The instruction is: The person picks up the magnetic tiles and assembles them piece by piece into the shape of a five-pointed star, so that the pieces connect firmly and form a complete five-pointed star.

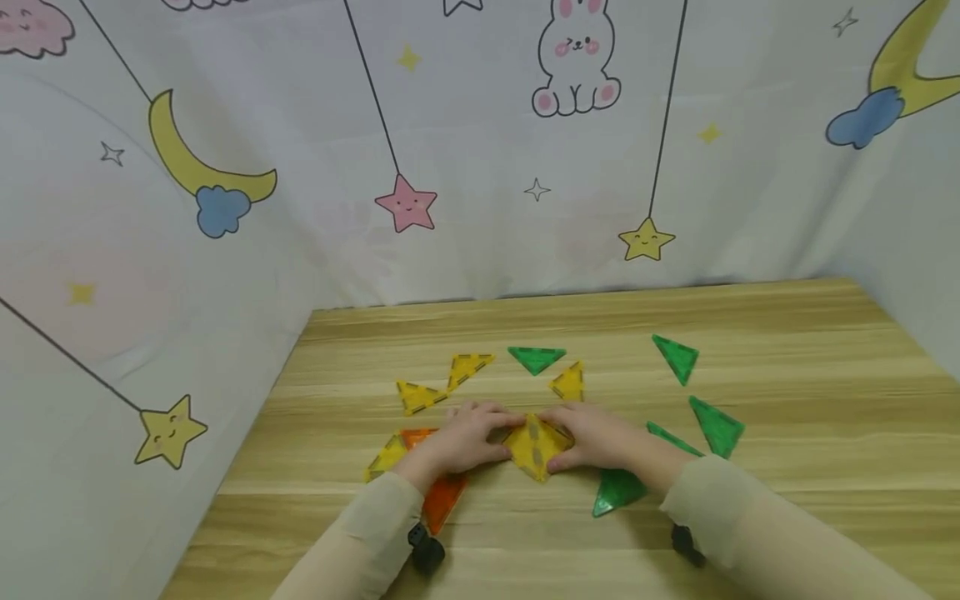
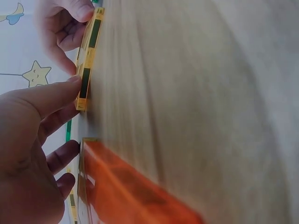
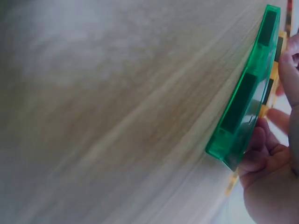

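The yellow magnetic tiles (image 1: 529, 450) are directly between the left hand (image 1: 471, 437) and right hand (image 1: 597, 437), each pinching its near side with thumb and fingers above the worktop (image 1: 525, 550)

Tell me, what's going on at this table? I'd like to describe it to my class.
A person's left hand and right hand hold a yellow diamond shape between them over a wooden table. More yellow triangles lie beyond the hands, and green triangles lie beyond them and off to the right. On the left is an orange shape, partly hidden by the left arm.
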The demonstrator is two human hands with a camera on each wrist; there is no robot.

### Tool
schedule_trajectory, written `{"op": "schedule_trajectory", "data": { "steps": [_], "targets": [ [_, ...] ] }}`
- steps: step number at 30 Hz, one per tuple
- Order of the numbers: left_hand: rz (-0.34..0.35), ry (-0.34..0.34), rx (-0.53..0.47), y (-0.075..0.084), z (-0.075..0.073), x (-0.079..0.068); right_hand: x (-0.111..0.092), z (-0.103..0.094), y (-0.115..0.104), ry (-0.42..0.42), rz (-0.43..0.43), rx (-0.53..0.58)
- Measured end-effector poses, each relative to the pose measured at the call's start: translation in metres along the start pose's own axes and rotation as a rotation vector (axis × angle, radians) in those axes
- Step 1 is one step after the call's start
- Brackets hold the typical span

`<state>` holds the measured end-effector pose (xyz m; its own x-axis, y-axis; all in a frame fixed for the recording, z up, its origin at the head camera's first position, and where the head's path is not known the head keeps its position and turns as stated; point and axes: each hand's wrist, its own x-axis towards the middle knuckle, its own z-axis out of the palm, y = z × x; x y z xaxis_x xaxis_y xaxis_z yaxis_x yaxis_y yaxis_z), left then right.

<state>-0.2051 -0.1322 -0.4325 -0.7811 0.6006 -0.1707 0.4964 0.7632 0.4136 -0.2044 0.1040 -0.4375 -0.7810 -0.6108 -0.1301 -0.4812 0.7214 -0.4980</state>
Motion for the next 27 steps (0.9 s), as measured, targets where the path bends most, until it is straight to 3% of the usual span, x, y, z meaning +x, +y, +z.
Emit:
{"op": "schedule_trajectory", "data": {
  "steps": [9,27],
  "targets": [
    [0.021,-0.024,0.006,0.008,0.001,0.000,-0.009,-0.004,-0.001,0.001,-0.059,-0.031],
    [0.053,-0.015,-0.006,0.009,0.002,-0.001,-0.012,-0.004,0.000,-0.017,-0.066,-0.029]
  ]
}}
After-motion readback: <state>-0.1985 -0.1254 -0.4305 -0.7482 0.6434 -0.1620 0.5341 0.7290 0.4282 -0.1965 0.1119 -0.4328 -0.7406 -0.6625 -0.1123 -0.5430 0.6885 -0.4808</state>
